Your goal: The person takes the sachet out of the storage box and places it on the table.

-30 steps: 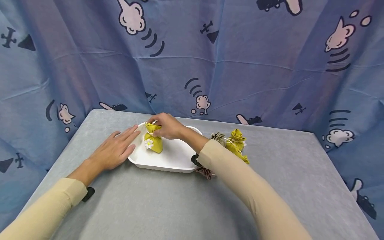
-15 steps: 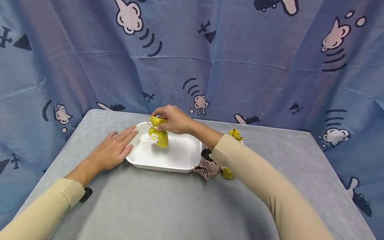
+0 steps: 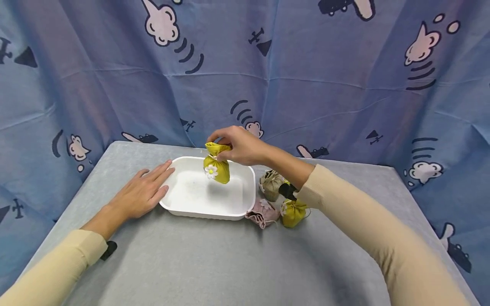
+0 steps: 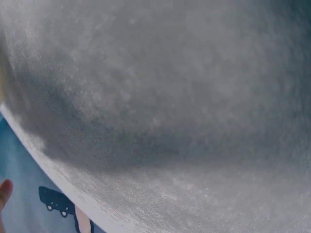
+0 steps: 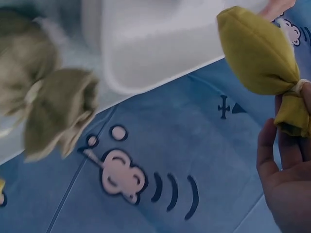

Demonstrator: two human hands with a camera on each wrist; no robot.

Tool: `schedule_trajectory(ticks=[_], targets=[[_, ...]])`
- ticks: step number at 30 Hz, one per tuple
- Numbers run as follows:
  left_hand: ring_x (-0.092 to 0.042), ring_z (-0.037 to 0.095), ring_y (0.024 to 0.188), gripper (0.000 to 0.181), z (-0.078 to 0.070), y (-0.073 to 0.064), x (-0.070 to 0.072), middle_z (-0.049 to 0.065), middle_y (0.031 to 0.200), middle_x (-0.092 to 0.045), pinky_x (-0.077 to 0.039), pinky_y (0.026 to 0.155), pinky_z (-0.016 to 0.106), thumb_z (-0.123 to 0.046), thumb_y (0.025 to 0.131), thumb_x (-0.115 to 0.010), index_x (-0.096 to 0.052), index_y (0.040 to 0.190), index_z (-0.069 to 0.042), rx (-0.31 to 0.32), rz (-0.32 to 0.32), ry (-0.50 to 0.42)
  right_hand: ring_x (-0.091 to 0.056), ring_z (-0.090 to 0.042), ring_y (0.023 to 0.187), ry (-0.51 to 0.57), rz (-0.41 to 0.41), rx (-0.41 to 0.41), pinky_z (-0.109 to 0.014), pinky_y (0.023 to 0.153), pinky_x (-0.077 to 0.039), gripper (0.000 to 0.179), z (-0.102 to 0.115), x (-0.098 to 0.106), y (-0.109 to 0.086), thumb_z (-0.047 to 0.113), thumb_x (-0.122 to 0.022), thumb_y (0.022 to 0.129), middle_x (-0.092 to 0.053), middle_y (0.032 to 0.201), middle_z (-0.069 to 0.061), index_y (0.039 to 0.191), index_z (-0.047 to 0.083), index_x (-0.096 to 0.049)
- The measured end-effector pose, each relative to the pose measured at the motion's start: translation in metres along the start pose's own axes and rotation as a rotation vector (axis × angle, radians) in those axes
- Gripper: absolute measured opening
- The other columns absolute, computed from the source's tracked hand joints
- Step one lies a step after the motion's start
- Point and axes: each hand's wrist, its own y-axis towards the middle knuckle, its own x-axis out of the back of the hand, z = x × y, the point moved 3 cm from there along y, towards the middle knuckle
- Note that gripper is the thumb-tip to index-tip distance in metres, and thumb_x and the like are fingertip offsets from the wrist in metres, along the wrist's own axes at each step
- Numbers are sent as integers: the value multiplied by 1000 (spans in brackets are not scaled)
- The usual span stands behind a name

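In the head view my right hand (image 3: pixel 243 146) pinches a yellow drawstring pouch (image 3: pixel 220 170) by its gathered neck. The pouch, which carries a white flower, hangs above the white tray (image 3: pixel 183 204). The right wrist view shows the same yellow pouch (image 5: pixel 257 53) with fingers at its tied neck. My left hand (image 3: pixel 141 191) lies flat with straight fingers, its fingertips at the tray's left rim. Just a fingertip (image 4: pixel 5 193) of it shows in the left wrist view.
Right of the tray stand an olive-grey pouch (image 3: pixel 272 186), a pink pouch (image 3: pixel 263 213) and another yellow pouch (image 3: pixel 293 213). My right wrist partly covers more yellow cloth behind them. A patterned blue curtain (image 3: pixel 325 85) hangs beyond the grey table (image 3: pixel 214 263).
My right hand has lifted the yellow pouch up and to the right, off the tray's floor. The pouches beside the tray now show more as the forearm shifted right. The left hand stays at the rim.
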Motion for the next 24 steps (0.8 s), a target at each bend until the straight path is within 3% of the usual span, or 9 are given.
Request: schedule_trajectory(ticks=[6, 16, 24], targets=[[-41, 32, 140, 52, -2, 1, 1, 17, 159, -33, -36, 101, 59, -21, 102, -46, -41, 150, 1, -10, -9, -1, -70, -17, 96, -44, -8, 21, -31, 82, -56, 42, -5, 19, -26, 0, -73, 88, -73, 110, -9, 129, 4, -63], [-42, 32, 139, 53, -4, 0, 1, 17, 158, -34, -36, 101, 59, -21, 102, -47, -41, 150, 1, -12, -11, 1, -65, -24, 115, -44, -52, 21, -40, 91, -53, 44, -12, 48, -69, 2, -73, 89, -65, 130, -11, 131, 6, -63], [-41, 32, 139, 52, -4, 0, 2, 17, 158, -34, -36, 101, 59, -21, 103, -46, -40, 150, 0, -11, -12, -2, -70, -20, 104, -90, -135, 27, -40, 86, -53, 45, -25, 62, -99, 5, -75, 88, -73, 114, -7, 131, 7, -64]])
